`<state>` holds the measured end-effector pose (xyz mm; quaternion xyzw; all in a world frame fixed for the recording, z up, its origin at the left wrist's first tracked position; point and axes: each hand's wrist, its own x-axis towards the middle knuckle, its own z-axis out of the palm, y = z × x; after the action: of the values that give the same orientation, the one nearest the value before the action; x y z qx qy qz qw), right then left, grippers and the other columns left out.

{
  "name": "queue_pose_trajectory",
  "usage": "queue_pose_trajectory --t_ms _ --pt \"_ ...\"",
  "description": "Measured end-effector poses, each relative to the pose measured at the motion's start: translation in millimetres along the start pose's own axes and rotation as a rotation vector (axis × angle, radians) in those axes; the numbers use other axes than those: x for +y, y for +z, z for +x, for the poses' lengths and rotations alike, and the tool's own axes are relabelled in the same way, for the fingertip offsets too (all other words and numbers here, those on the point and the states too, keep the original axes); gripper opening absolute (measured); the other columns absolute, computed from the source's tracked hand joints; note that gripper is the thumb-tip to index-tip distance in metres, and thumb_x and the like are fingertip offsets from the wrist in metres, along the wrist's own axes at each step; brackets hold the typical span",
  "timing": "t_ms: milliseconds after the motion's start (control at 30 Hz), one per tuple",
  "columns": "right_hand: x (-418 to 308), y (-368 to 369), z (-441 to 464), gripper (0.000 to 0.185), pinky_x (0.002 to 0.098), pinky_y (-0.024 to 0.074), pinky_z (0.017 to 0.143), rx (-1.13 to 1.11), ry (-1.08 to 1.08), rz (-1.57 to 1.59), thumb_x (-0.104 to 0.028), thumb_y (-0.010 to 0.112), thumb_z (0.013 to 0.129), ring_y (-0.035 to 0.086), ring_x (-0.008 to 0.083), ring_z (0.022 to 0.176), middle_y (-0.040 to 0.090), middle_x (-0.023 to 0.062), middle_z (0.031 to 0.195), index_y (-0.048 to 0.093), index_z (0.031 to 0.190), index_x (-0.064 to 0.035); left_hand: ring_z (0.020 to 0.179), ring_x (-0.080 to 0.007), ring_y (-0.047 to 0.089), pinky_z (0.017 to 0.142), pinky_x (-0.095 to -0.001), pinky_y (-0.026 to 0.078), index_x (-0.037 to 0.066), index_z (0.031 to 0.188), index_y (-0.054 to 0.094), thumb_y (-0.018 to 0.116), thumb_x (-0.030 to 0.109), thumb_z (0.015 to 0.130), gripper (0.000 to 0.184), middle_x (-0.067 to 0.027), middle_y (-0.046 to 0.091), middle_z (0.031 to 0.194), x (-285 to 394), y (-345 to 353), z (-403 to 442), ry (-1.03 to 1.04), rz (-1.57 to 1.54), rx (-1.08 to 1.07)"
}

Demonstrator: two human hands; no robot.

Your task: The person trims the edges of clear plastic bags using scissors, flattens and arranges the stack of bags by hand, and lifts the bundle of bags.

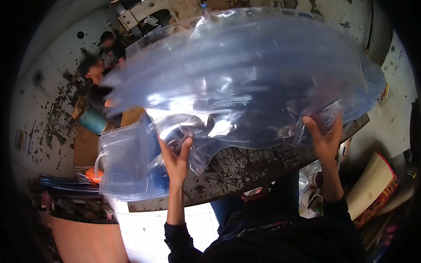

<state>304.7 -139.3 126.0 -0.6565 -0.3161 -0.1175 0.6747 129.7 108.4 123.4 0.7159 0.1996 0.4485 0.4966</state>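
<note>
A large stack of clear plastic sheets [263, 83], bluish and shiny, spans the middle of the head view above the table. Its near edge is gripped at two places. My left hand [176, 158] has its thumb on top and its fingers under the crumpled plastic at the left. Farther right, my right hand [324, 136] pinches the same edge, with its fingers partly seen through the film. Beside my left hand, a pile of clear plastic bags [127, 153] with a white handle hangs over the table's left end.
The dark, scratched table [237, 168] lies under the plastic. Two people [94, 72] are at the back left near a teal cylinder [92, 119]. A sewing machine [136, 15] stands at the back. Rolled material [372, 188] leans at the right; an orange-brown panel [87, 239] stands at lower left.
</note>
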Motion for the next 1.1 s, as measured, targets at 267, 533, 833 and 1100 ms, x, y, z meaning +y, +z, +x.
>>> queue_pose_trajectory --t_ms 267,533,833,1100 --pt "6.1 -14.1 -12.7 0.03 0.0261 0.0464 0.073 -0.174 0.252 -0.164 -0.007 0.068 0.073 0.057 0.014 0.08 0.059 0.0072 0.087 0.055 0.099 0.0001 0.083 -0.019 0.051 0.074 -0.0315 0.043 -0.001 0.112 0.046 0.061 0.026 0.079 0.046 -0.0108 0.055 0.094 -87.9 -9.1 7.7 -0.308 -0.334 0.387" --pt "-6.4 5.5 -50.2 0.049 0.0331 0.0483 0.079 -0.142 0.279 0.022 -0.001 0.061 0.076 0.054 0.0188 0.096 0.049 0.0093 0.109 0.039 0.12 -0.0041 0.065 -0.025 0.053 0.064 -0.0301 0.044 -0.006 0.096 0.056 0.057 0.038 0.08 0.047 -0.0144 0.058 0.079 29.0 22.4 166.7 0.292 0.518 -0.133" --pt "-11.2 85.5 -112.2 0.035 0.0297 0.0458 0.067 0.144 1.025 0.881 -0.021 0.064 0.079 0.054 0.0169 0.081 0.055 0.0108 0.094 0.05 0.101 0.0025 0.123 -0.0292 0.034 0.1 -0.0509 0.024 0.009 0.121 0.046 0.05 0.054 0.078 0.062 -0.0172 0.039 0.129 -86.4 134.5 182.7 0.304 1.381 -1.113" --pt "-37.3 -6.4 -25.3 0.026 0.0291 0.0459 0.08 -1.008 0.612 0.131 -0.021 0.062 0.08 0.059 0.0146 0.092 0.064 0.0071 0.093 0.061 0.1 -0.0042 0.124 -0.0291 0.033 0.098 -0.0591 0.019 0.003 0.126 0.038 0.047 0.051 0.082 0.066 -0.0223 0.036 0.129 -72.5 67.2 148.5 -0.003 0.874 -0.387"
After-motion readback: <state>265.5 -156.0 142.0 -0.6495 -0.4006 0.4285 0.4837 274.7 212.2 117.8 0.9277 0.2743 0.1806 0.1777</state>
